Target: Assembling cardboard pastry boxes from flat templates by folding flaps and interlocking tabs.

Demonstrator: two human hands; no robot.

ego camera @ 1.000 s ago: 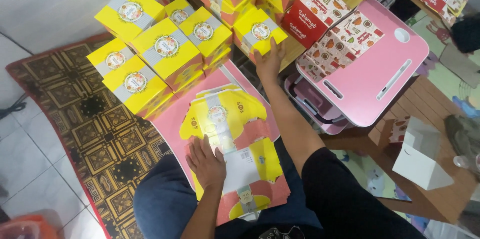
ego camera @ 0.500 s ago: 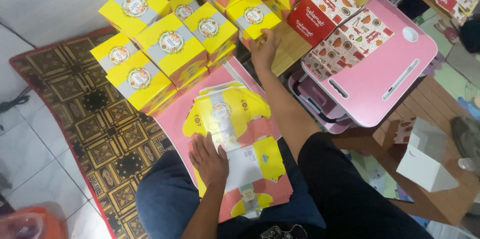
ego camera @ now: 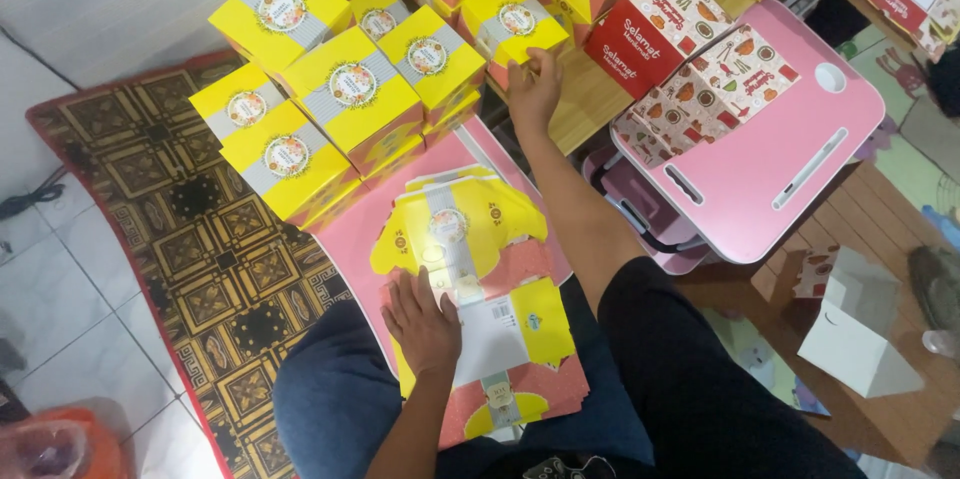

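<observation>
Glossy printed cardboard boxes [ego camera: 352,89], flat card sheets [ego camera: 470,269], a smooth pink plastic tabletop [ego camera: 770,164], and a woven patterned rug [ego camera: 190,239].

A white-tiled floor [ego camera: 60,269] carries a patterned brown and gold rug [ego camera: 190,229], and stacks of yellow folded boxes [ego camera: 330,109] stand along the rug's far edge. A pink board [ego camera: 360,229] lies over the rug's right edge, bearing a pile of flat yellow and pink carton blanks [ego camera: 480,269]. At the floor's right side a small pink folding table [ego camera: 790,149] stands tilted, with a red patterned box [ego camera: 650,34] at its far left corner
</observation>
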